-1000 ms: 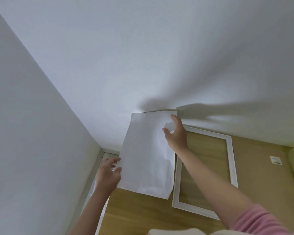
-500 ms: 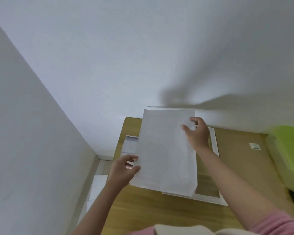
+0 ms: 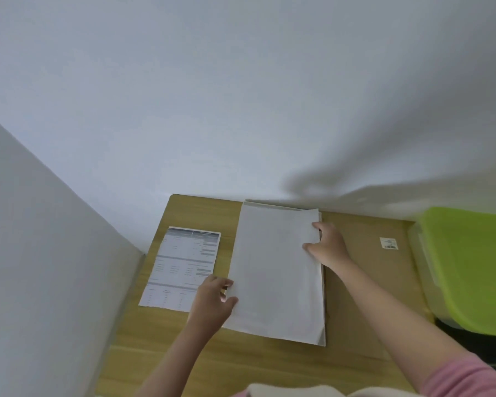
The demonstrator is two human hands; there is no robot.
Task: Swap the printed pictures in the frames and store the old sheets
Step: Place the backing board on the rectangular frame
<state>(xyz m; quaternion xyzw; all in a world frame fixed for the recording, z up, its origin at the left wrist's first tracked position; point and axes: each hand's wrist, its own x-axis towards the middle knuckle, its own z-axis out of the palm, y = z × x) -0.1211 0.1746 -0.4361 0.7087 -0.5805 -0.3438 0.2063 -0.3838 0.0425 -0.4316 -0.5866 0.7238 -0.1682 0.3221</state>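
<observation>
White paper dominates the scene: 1 blank sheet [image 3: 275, 270] lies flat over the frame [image 3: 323, 299], whose edge shows only as a thin strip along the sheet's 3 o'clock side. Both sit on the wooden table [image 3: 241, 365], pushed close to the wall at 12 o'clock.

At the sheet's 8 o'clock edge, the left hand [image 3: 212, 303] pinches the paper, thumb on top and fingers curled beneath the margin. At the 2 o'clock edge, the right hand [image 3: 328, 246] grips the sheet too, thumb lying on the upper face while the fingers wrap around the side; whether they also catch the frame below cannot be told.

Just beside the sheet, toward 9 o'clock, a printed page [image 3: 182, 267] with grey tables lies flat on the table, its near corner hidden by the left hand. Toward 3 o'clock, a brown cardboard panel [image 3: 367, 270] carries a small barcode label [image 3: 388, 243]. Farther out at 3 o'clock stands a lime-green bin [image 3: 470, 267]. A pink sleeve [image 3: 470, 376] covers the right upper arm.
</observation>
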